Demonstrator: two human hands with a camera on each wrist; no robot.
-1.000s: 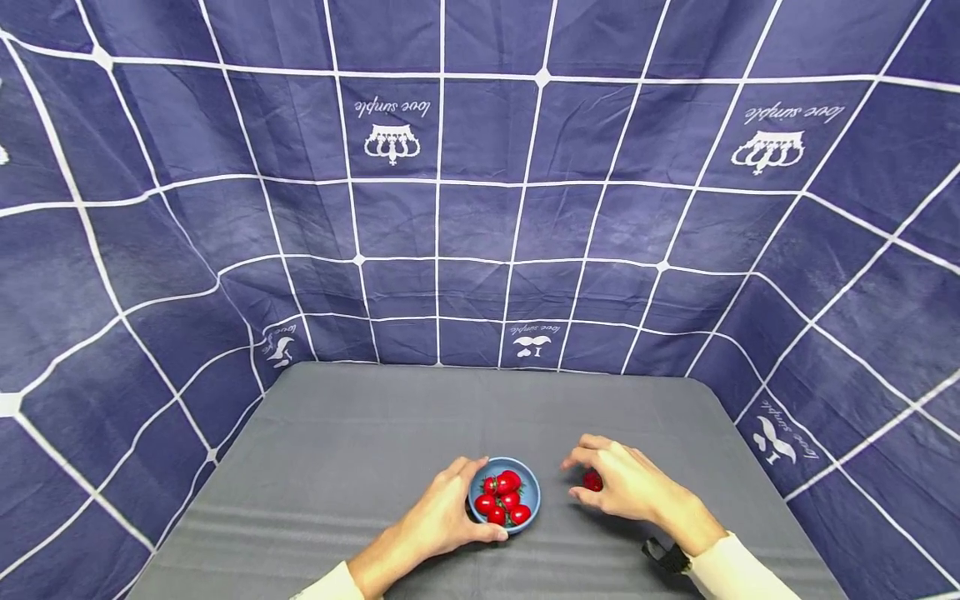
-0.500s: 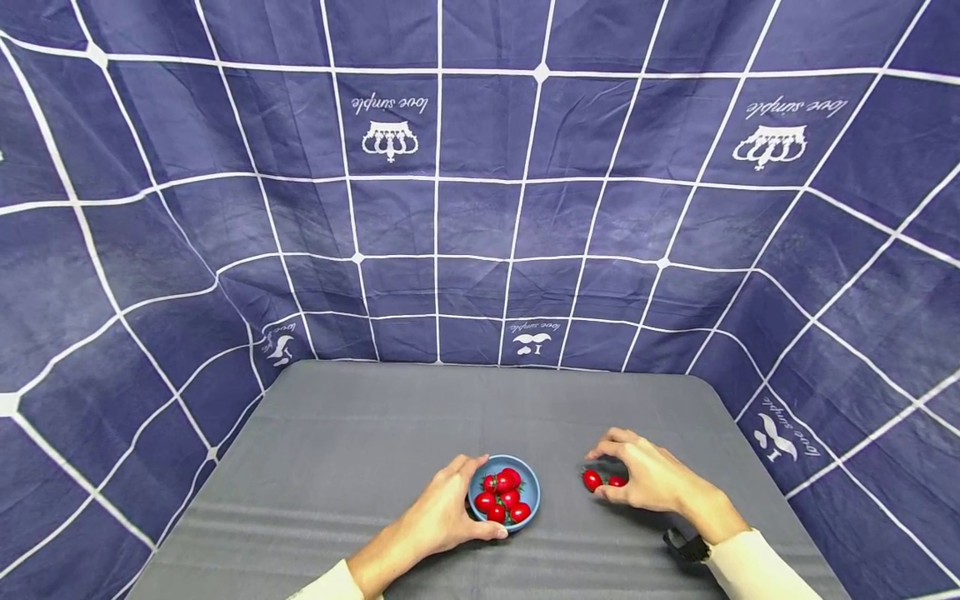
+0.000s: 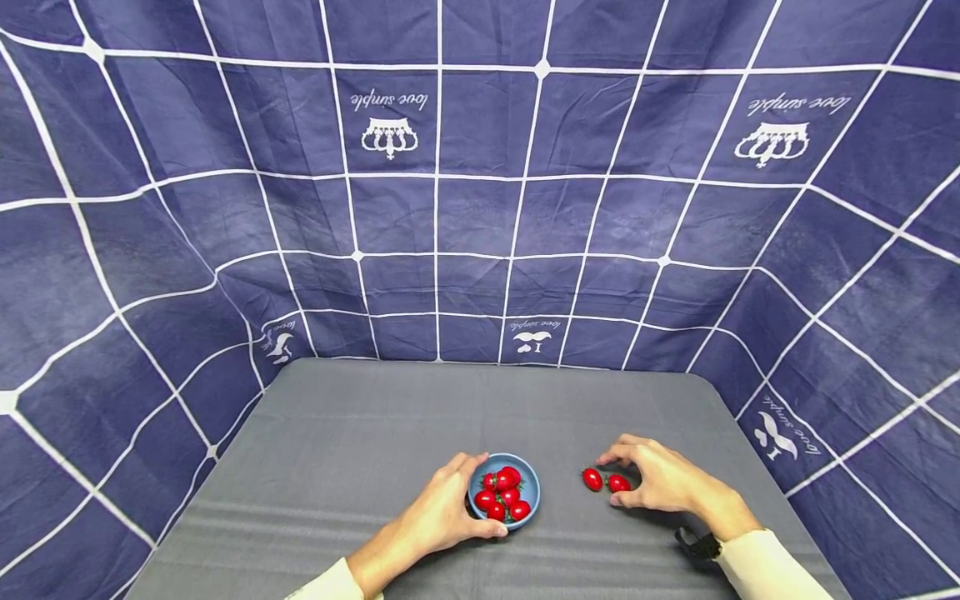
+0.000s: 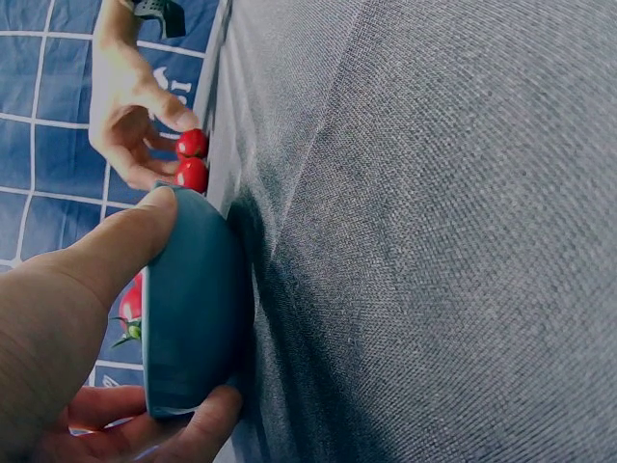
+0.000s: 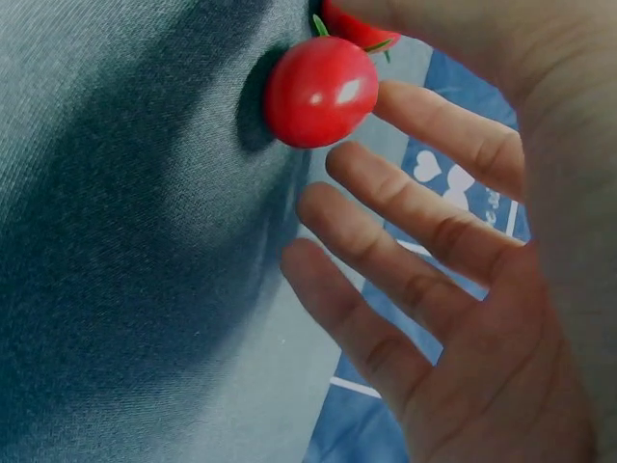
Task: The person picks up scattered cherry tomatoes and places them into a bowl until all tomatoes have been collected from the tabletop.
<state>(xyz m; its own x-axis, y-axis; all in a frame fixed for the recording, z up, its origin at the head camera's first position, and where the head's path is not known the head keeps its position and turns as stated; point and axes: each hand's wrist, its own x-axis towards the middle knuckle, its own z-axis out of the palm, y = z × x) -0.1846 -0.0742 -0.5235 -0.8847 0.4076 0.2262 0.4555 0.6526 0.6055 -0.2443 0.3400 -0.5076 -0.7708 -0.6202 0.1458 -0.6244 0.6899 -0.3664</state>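
A small blue bowl [image 3: 534, 508] stands on the grey table, holding several red cherry tomatoes [image 3: 510, 497] with green stems. My left hand [image 3: 442, 510] grips the bowl, thumb at its near side and fingers round the far side. Two more cherry tomatoes lie side by side on the cloth right of the bowl, a left tomato [image 3: 592, 479] and a right tomato [image 3: 618, 483]. Around the right tomato, my right hand [image 3: 663, 477] hovers with thumb and fingers spread. In the right wrist view its fingers [image 5: 386, 193] are extended and hold nothing.
Grey cloth [image 3: 375, 417] covers the table, with folds near the front. Blue curtains with white grid lines [image 3: 480, 217] rise behind the table and along both sides. A black band [image 3: 697, 546] circles the right wrist.
My right hand has drawn back to the right from the left tomato, uncovering it, and now stands around the right tomato. The left hand and the bowl stay put.
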